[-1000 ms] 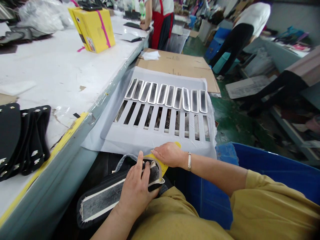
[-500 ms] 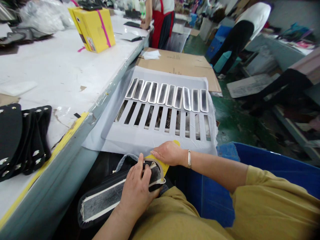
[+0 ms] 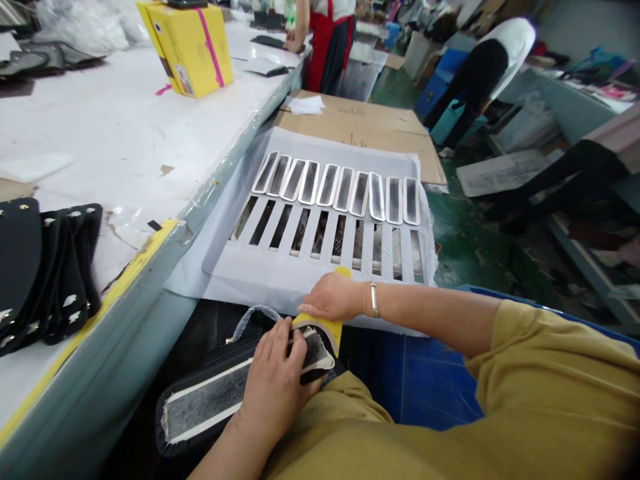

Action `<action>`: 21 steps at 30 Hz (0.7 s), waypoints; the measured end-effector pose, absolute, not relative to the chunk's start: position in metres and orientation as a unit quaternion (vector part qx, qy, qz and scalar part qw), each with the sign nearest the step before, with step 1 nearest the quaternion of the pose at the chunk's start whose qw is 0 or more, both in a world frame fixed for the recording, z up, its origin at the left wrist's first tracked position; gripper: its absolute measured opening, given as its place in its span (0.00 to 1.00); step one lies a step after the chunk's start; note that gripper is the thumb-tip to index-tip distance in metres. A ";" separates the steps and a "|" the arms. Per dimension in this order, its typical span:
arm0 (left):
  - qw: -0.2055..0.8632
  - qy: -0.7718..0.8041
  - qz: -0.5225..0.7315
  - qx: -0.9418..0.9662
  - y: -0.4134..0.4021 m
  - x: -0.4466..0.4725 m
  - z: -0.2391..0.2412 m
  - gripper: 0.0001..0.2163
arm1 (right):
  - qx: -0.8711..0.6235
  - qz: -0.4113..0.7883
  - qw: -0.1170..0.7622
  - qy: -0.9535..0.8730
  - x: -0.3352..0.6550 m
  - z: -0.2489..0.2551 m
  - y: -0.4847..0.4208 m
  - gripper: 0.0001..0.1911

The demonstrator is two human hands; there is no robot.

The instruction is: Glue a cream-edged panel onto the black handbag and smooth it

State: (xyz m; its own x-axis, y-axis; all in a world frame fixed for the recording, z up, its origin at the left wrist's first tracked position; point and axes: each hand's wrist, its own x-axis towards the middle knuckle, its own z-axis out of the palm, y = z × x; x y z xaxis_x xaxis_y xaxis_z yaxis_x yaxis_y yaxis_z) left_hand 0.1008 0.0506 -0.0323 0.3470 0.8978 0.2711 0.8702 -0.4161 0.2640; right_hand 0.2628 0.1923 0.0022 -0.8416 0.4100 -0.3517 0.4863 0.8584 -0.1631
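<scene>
Black riveted leather pieces (image 3: 45,273) lie on the white tabletop (image 3: 125,140) at left. My left hand (image 3: 273,390) presses flat, fingers spread, on the long black grey-faced strap (image 3: 215,397) across my lap. My right hand (image 3: 333,298) pinches the yellow plastic scraper (image 3: 320,328) at its end.

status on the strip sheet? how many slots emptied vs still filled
Done: the near row of the white sheet shows about ten open slots, strips gone. In hand: the left hand presses a dark strip onto the black piece on the lap, while the right hand holds a yellow tool at its end. Left: about ten strips sit in the far row.
</scene>
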 end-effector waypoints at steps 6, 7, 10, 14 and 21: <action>0.024 0.521 0.195 0.831 0.049 0.099 -0.034 0.22 | 0.183 -0.112 0.135 0.967 0.264 -0.002 0.200 0.27; 0.020 0.518 0.195 0.833 0.048 0.099 -0.034 0.22 | 0.179 -0.111 0.135 0.968 0.264 -0.003 0.201 0.27; 0.018 0.513 0.195 0.836 0.048 0.099 -0.035 0.22 | 0.180 -0.109 0.129 0.969 0.267 -0.004 0.199 0.28; 0.030 0.507 0.193 0.840 0.048 0.100 -0.035 0.22 | 0.211 -0.118 0.116 0.963 0.272 -0.008 0.192 0.29; 0.028 0.497 0.183 0.848 0.049 0.102 -0.033 0.18 | 0.288 -0.160 0.112 0.938 0.282 -0.010 0.176 0.28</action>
State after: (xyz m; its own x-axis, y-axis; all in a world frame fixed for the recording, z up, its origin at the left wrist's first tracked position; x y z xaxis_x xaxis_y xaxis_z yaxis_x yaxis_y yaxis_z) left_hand 0.1020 0.0493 -0.0332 0.4389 0.8527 0.2834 0.8324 -0.5046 0.2292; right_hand 0.2821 0.1759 -0.0098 -0.8091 0.5045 -0.3015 0.5759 0.7830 -0.2352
